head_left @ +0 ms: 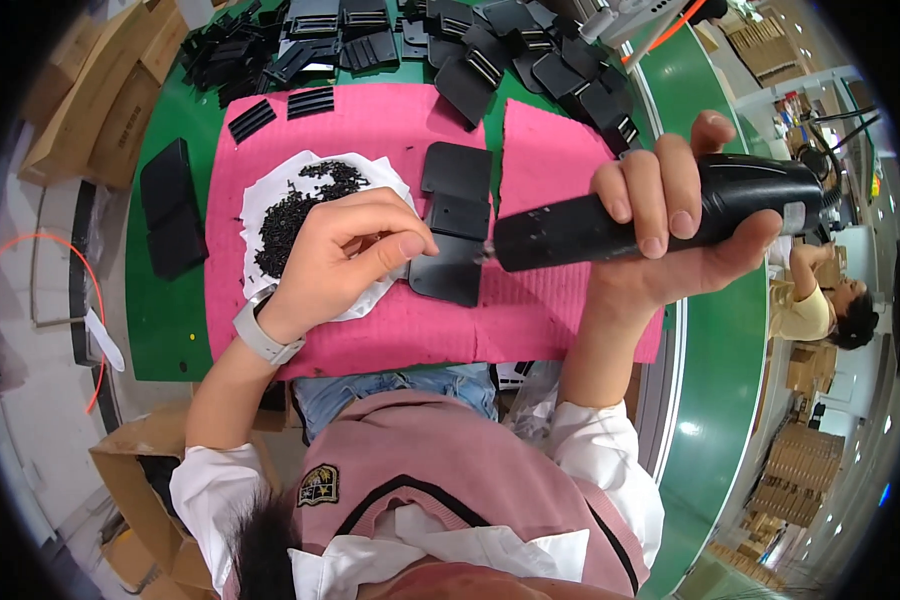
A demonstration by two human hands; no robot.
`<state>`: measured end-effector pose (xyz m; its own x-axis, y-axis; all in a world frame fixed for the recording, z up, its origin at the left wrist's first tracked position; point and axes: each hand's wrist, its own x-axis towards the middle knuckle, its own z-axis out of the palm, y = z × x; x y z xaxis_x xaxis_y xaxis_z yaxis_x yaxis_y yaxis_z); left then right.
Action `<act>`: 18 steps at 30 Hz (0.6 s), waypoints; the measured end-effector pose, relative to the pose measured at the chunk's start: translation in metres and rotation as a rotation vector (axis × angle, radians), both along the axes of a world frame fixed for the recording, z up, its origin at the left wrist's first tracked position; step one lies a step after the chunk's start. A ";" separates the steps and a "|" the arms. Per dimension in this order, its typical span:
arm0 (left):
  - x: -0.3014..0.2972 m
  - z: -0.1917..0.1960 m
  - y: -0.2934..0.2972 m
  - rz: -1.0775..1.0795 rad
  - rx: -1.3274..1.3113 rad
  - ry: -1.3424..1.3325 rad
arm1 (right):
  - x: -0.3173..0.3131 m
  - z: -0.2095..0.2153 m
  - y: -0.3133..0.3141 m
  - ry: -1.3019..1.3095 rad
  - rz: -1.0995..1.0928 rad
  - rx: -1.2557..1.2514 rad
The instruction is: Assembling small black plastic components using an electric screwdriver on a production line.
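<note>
Closest in, the person's pink top with white cuffs fills the bottom of the view, both forearms reaching up over a pink mat point(370, 330) laid on a green table point(165, 330).

The left hand point(345, 255), with a pale wristband, has thumb and fingertips pressed together in a pinch right at the edge of a flat black plastic plate point(448, 272). Whatever sits between the fingers is too small to make out. That hand rests on a white sheet point(260, 195) holding a loose heap of small black screws point(295, 205), so the sheet basically works as the parts tray.

The right hand point(670, 215) is wrapped tight around a black electric screwdriver point(660, 215), held sideways, its tip touching the right edge of that same plate. Two more black plates point(458, 190) lie just behind it on the mat.

Further back, a whole pile of black plastic parts point(490, 45) is spread across the table's far edge, with cardboard boxes point(100, 90) stacked off to the left. Another person point(820, 305) sits off to the right.
</note>
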<state>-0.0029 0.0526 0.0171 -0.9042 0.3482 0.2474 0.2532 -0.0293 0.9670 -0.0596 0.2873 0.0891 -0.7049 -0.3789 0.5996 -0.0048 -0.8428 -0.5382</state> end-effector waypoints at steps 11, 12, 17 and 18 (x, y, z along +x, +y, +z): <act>0.001 -0.017 0.008 0.087 -0.020 0.110 | 0.008 -0.017 -0.018 0.081 -0.126 0.008; 0.001 -0.018 0.010 0.083 -0.021 0.109 | 0.009 -0.017 -0.019 0.082 -0.149 0.034; 0.001 -0.022 0.009 0.153 -0.053 0.080 | 0.010 -0.020 -0.023 0.146 -0.166 0.115; 0.001 -0.022 0.010 0.151 -0.051 0.079 | 0.010 -0.019 -0.022 0.145 -0.167 0.117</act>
